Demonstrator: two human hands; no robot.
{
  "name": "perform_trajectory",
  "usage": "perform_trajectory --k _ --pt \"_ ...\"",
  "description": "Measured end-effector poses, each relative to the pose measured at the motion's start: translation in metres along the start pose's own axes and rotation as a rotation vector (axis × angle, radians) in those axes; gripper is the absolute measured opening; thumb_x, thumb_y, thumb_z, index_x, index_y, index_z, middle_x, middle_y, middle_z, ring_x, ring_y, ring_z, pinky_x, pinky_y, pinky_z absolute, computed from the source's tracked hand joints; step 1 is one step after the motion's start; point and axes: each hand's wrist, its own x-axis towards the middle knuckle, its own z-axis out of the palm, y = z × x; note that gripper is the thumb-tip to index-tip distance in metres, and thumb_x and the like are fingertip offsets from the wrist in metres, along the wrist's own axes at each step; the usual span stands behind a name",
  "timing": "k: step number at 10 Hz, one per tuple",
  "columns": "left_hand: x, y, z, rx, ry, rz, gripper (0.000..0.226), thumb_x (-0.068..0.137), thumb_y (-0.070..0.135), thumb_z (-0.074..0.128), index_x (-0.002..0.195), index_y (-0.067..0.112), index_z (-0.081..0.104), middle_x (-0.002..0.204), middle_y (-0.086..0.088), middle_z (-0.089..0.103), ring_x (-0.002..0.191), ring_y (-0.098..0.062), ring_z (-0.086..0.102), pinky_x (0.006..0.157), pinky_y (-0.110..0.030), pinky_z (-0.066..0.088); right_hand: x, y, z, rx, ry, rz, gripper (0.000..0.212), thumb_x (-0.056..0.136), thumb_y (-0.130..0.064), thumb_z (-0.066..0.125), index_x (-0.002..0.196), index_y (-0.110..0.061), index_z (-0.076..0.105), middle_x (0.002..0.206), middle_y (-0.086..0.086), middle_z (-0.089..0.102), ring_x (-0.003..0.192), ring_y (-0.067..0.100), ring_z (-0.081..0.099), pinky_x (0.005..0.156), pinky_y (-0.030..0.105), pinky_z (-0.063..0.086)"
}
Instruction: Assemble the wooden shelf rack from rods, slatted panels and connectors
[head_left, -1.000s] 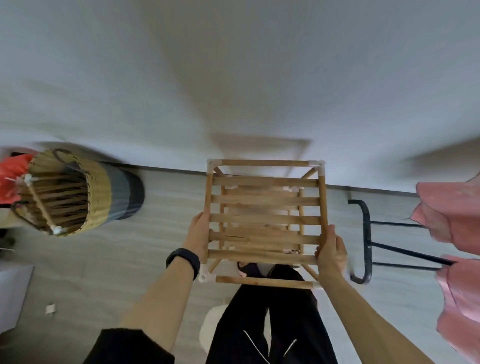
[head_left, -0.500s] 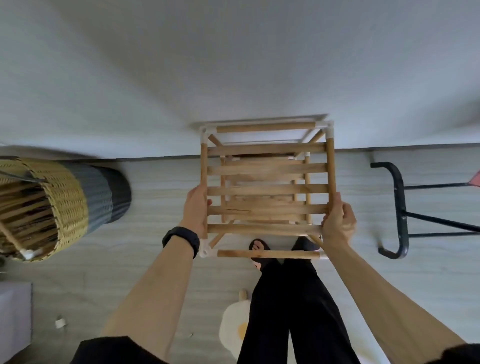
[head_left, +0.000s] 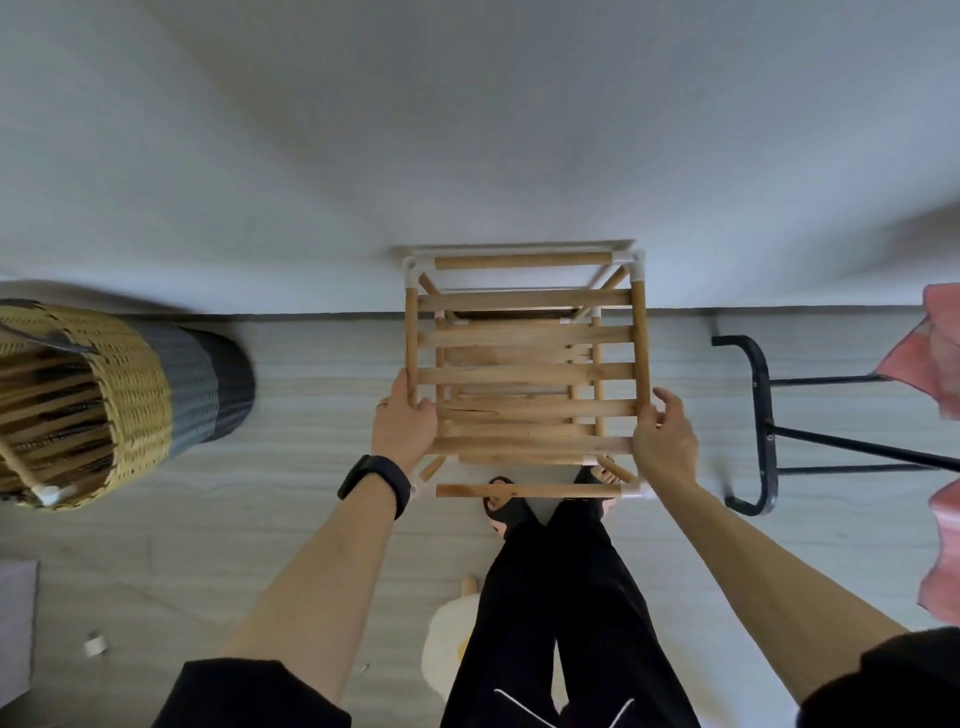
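My left hand, right hand grip rack side rods; loose right fingers risk tilt, connectors popping.

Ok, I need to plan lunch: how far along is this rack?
Mostly built, it seems. Done: the rack has slats across the top, a second shelf below and white connectors at its corners. In hand: the left hand grips its left rod, the right hand is at the right one. Left: spare rods sit in the basket, so another tier may follow.
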Motion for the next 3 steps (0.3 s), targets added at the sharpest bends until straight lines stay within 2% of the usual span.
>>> perform_trajectory --k 1,2,3 --pt "-0.036 -0.008 -0.005 0.106 -0.093 0.049 0.051 0.103 0.025 0.045 0.153 0.033 0.036 0.147 -0.013 0.041 0.112 -0.029 0.061 0.088 -0.030 0.054 -0.029 -0.003 -0.015 -0.296 -0.040 -0.186 0.040 0.105 -0.026 0.043 0.145 -0.023 0.048 0.143 0.009 0.050 0.127 0.032 0.048 0.103 0.048 0.044" --pt "-0.078 -0.008 -0.007 0.277 -0.185 0.086 0.048 0.104 0.029 0.044 0.153 0.029 0.040 0.152 -0.014 0.043 0.127 -0.032 0.053 0.104 -0.042 0.048 -0.071 -0.012 -0.035 -0.396 -0.173 -0.289 0.038 0.103 -0.026 0.044 0.137 -0.026 0.061 0.148 0.002 0.050 0.135 0.028 0.041 0.107 0.046 0.044" --pt "-0.119 0.001 -0.012 0.519 -0.166 0.234 0.049 0.105 0.032 0.041 0.154 0.028 0.039 0.153 -0.010 0.046 0.135 -0.032 0.048 0.109 -0.045 0.042 -0.113 -0.024 -0.053 -0.507 -0.237 -0.415 0.036 0.103 -0.030 0.046 0.134 -0.032 0.063 0.147 -0.006 0.053 0.140 0.022 0.035 0.111 0.040 0.037"
